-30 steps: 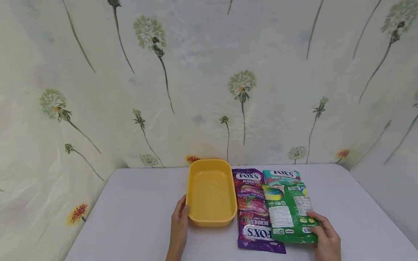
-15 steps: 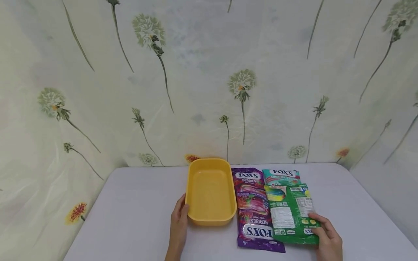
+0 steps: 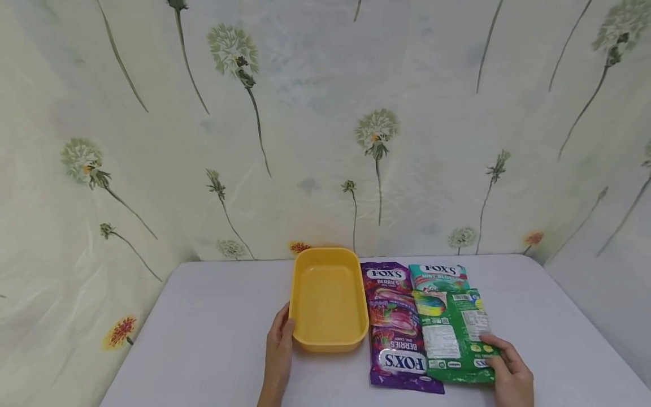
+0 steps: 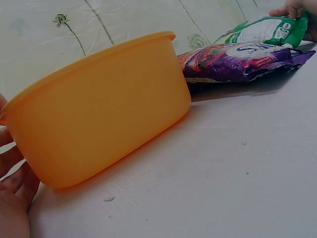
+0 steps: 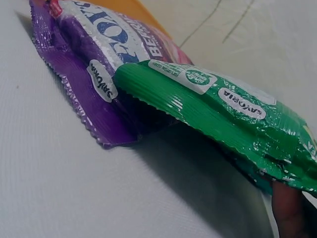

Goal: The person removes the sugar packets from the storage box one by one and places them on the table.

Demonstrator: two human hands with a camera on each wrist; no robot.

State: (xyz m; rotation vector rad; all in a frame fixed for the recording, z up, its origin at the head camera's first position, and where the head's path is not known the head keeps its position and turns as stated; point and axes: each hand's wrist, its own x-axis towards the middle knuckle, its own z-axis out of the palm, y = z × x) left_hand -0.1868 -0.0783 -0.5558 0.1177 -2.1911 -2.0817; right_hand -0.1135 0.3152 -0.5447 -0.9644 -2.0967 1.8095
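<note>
A yellow plastic basin (image 3: 330, 302) stands on the table, and my left hand (image 3: 278, 339) rests against the outside of its left wall. In the left wrist view my fingers (image 4: 22, 178) lie along that outer wall. My right hand (image 3: 511, 367) grips the lower right corner of a green candy bag (image 3: 452, 339), its printed back facing up. In the right wrist view this bag's near edge stands raised above the table, and a finger shows under it. The green bag partly covers a teal mint candy bag (image 3: 438, 277) and overlaps a purple berry candy bag (image 3: 402, 362).
Another purple candy bag (image 3: 386, 277) lies behind the near one, close to the basin's right wall. White cloth covers the table (image 3: 213, 339). A dandelion-patterned sheet (image 3: 315, 141) hangs along the back and sides.
The green candy bag has shifted slightly right and toward me with my right hand, turning a little. My left hand and the basin stay put.
</note>
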